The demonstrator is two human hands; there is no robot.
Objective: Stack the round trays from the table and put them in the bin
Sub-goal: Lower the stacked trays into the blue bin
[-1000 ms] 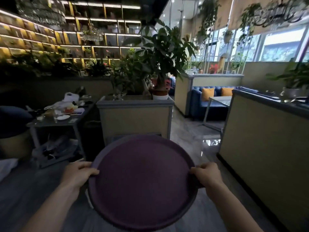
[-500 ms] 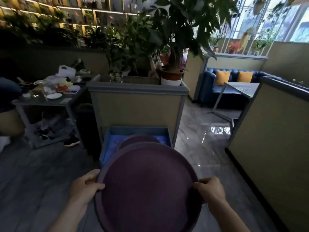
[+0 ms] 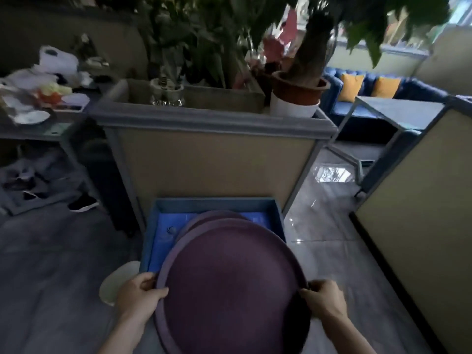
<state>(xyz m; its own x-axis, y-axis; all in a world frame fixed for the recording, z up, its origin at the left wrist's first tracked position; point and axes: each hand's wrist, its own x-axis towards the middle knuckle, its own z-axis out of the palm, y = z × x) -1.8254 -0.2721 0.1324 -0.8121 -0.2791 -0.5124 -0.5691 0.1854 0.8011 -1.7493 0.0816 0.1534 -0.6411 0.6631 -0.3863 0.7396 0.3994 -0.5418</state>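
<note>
I hold a round purple tray flat in front of me. My left hand grips its left rim and my right hand grips its right rim. The tray's far part hangs over the near edge of a blue bin that stands on the floor against a planter box. Inside the bin lies another purple round tray, mostly hidden behind the one I hold. I cannot tell whether more trays are stacked under the held one.
A tan planter box with potted plants rises just behind the bin. A cluttered table stands at the left, a tan partition at the right. A pale round object lies on the floor left of the bin.
I have come closer to the bin and the view has tilted down. The tray, still gripped by both hands, now reaches over the bin's near edge.
</note>
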